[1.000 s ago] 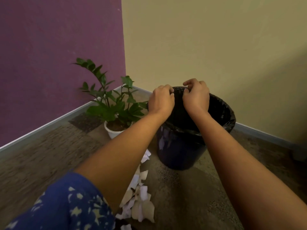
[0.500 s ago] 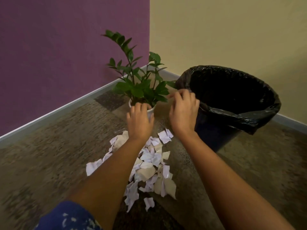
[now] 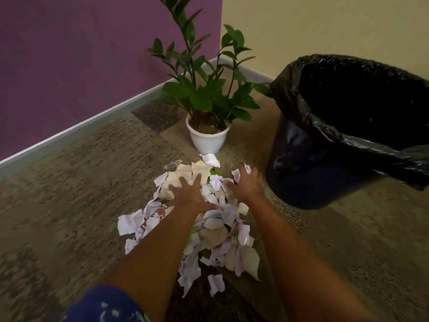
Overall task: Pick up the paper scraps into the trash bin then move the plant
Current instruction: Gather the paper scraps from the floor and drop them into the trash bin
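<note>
Far left: one purple wall (image 3: 81,54), one pale baseboard (image 3: 92,122) along its foot, mottled brown carpet (image 3: 58,194) below. Bottom edge: one blue star-print sleeve (image 3: 104,305) on the left arm.

Centre floor: paper scraps (image 3: 220,238), white and beige, in a single loose heap, too many to count singly, stretching from near the sleeve to just short of the pot. One white scrap apart from the rest, just beside the pot's base.

On the heap's far end: left hand (image 3: 189,191), palm down, fingers straight and splayed, pressing on the paper, gripping nothing.

Behind the heap: one plant (image 3: 204,94), upright, several leafy green stems, in one white pot (image 3: 206,140), standing on the carpet in the corner.

Just right of the left hand: right hand (image 3: 247,184), also palm down on the scraps, fingers spread, slightly blurred, nothing visibly pinched.

Right: one dark trash bin (image 3: 301,170) on the carpet near the heap, one black liner (image 3: 301,108) folded over its rim, inside too dark to read. Behind it: one cream wall (image 3: 325,24).
</note>
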